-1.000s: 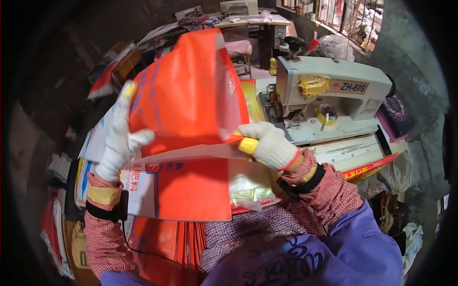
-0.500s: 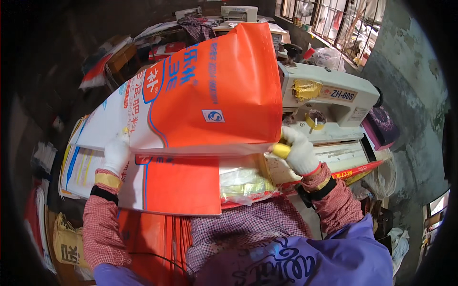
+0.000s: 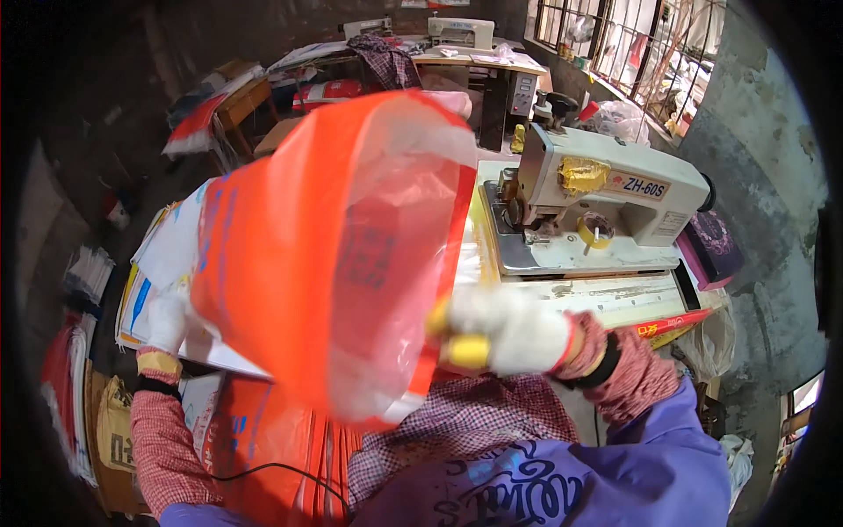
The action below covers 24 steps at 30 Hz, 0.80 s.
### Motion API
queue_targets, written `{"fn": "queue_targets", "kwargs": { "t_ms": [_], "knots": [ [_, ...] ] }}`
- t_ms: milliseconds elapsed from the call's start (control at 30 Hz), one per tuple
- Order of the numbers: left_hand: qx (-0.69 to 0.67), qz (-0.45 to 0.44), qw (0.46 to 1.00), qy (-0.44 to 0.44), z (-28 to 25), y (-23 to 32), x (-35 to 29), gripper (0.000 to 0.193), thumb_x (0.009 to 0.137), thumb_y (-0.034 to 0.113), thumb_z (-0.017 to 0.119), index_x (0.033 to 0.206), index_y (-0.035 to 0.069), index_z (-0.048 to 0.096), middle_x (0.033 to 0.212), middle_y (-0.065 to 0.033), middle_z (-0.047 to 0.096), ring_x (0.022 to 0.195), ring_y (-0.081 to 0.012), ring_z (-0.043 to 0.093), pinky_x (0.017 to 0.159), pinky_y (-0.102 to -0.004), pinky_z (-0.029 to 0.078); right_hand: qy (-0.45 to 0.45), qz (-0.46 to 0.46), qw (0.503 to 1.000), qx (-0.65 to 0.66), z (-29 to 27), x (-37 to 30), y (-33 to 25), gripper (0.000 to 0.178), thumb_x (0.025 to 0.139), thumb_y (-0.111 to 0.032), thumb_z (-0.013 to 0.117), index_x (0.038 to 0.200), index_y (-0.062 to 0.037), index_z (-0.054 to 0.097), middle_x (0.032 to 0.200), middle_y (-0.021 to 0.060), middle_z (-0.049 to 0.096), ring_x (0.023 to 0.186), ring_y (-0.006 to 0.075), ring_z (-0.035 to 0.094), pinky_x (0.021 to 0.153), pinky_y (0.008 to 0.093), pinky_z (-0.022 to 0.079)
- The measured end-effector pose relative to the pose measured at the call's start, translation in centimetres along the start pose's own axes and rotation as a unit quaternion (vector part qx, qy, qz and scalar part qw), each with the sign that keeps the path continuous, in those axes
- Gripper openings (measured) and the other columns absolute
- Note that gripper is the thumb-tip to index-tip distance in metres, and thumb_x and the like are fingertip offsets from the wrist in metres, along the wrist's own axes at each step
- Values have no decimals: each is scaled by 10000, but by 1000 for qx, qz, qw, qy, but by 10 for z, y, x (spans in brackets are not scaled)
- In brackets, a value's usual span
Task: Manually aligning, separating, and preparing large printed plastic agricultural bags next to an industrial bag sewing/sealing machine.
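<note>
In front of me a large red-and-white plastic sack (image 3: 272, 255) is tilted up, its round mouth facing right and showing a pale pink inside. It is blurred by motion. My right hand (image 3: 522, 334), in a white glove with yellow fingertips, is closed at the sack's near rim; it is smeared too. My left hand (image 3: 165, 321), also in a white glove, is closed at the sack's far left end, with its fingertips partly hidden. Beneath lie several stacked red sacks (image 3: 263, 430).
A white sewing machine (image 3: 623, 189) with a roll of yellow tape (image 3: 595, 230) stands at right on its table. Behind it are a worktable (image 3: 483, 61), another machine (image 3: 461, 33) and a barred window (image 3: 623, 53). A thin black cable (image 3: 272, 465) crosses the near sacks.
The sack has swung left and lower, turning from flat to gaping at its mouth. My right hand moved left and down with the rim; my left hand shifted left and down.
</note>
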<state>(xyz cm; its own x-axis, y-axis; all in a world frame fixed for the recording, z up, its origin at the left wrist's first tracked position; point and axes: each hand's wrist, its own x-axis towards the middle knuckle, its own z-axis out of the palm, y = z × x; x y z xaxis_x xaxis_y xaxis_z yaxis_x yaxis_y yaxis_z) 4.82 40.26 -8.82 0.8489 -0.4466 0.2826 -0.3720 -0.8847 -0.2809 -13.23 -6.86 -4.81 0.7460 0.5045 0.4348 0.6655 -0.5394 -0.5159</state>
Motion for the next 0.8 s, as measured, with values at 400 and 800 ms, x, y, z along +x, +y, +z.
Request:
{"fn": "queue_targets", "kwargs": {
  "t_ms": [400,800],
  "knots": [
    [21,-96,994,-47,33,-53,-73,330,749,71,481,1067,85,569,970,-139,608,909,-276,582,808,-357,451,26,82,904,-420,-62,143,82,235,745,-159,547,960,-146,641,861,101,641,851,294,605,749,340,491],
    [-340,-416,814,-219,-16,-41,-94,187,857,161,459,937,17,548,731,-109,570,638,-245,605,573,-329,504,-210,230,923,226,-53,70,108,631,816,-326,607,1347,-114,341,1058,55,584,841,142,598,620,268,482]
  ]
}}
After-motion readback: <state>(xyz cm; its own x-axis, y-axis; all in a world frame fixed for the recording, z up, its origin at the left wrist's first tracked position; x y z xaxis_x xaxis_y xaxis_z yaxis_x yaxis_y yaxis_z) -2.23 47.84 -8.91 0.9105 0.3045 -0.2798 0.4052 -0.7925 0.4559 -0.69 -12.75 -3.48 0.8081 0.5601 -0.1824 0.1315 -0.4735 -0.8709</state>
